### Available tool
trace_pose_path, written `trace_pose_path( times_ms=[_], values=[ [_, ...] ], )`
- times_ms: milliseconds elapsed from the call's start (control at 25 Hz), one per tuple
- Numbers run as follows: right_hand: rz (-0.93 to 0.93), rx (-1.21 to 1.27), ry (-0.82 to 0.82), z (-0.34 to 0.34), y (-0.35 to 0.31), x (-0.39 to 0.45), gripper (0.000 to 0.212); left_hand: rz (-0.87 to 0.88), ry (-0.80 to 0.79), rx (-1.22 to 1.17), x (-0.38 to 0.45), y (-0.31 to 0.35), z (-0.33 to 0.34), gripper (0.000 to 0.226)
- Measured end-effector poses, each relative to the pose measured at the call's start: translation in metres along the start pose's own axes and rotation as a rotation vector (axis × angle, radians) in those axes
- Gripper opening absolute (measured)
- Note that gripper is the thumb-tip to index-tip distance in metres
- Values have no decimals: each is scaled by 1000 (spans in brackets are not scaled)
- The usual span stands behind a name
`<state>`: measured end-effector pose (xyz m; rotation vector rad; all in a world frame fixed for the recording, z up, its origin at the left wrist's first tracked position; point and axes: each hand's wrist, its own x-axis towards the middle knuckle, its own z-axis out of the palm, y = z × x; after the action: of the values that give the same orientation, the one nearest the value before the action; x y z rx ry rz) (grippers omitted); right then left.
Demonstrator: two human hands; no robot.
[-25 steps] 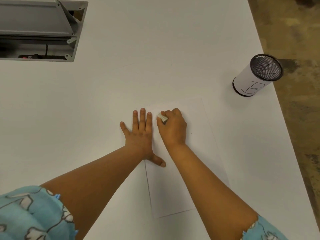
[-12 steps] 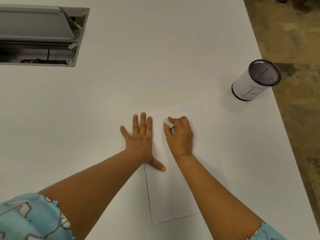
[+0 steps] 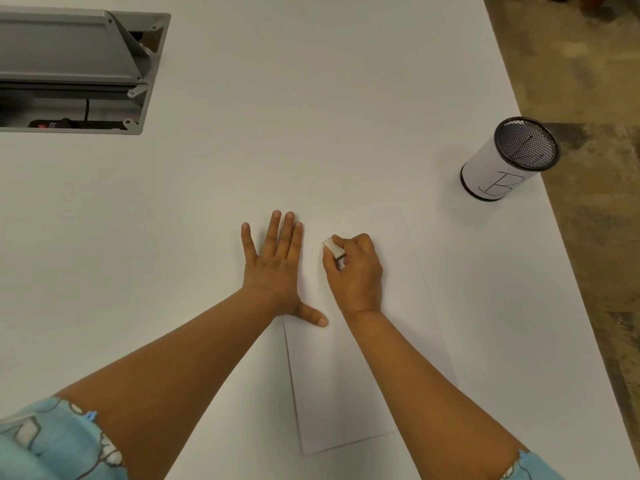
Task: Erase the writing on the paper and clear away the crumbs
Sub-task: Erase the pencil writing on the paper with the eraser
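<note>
The paper [image 3: 349, 375], a thin white matte sheet, is lying flat on the white desk [image 3: 311, 98] with its long axis running away from the person, tilting slightly left at the far end. The right hand [image 3: 356, 271] is pinching a small, pale, block-shaped eraser [image 3: 334, 249] over the sheet's upper half; a tiny dark speck, either leftover mark or crumb, is lying just left of that grip, toward the left hand [image 3: 273, 268]. The left hand is pressing flat with fingers straight across the sheet's left edge, grasping nothing. A cylindrical mesh-topped cup [image 3: 509, 159] marked "B" is standing well apart, far right.
</note>
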<state>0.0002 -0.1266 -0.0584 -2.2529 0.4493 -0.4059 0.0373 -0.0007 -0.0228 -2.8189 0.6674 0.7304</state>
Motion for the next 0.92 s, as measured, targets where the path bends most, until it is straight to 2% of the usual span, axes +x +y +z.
trace_pose_path(
  times_ms=[120,240,320,560,760,800,920],
  values=[
    [34,28,34,-1,0,0,25,32,-94,-94,1,-2,-2,154],
    [229,135,167,-14,5,2,25,49,-155,-144,2,-6,-3,153],
    [256,106,189,-18,6,1,25,72,-178,-175,5,-8,-5,152],
    [2,-11,-155,-6,-30,-21,21,72,-175,-187,5,-8,-3,151],
    [212,-65,1,-24,-16,4,20,68,-199,-211,7,-10,-5,152],
    [211,-64,-8,-19,-22,0,21,65,-201,-206,6,-10,-5,152],
    [84,-95,-173,-10,-35,-17,22,66,-203,-191,6,-8,-6,152]
  ],
)
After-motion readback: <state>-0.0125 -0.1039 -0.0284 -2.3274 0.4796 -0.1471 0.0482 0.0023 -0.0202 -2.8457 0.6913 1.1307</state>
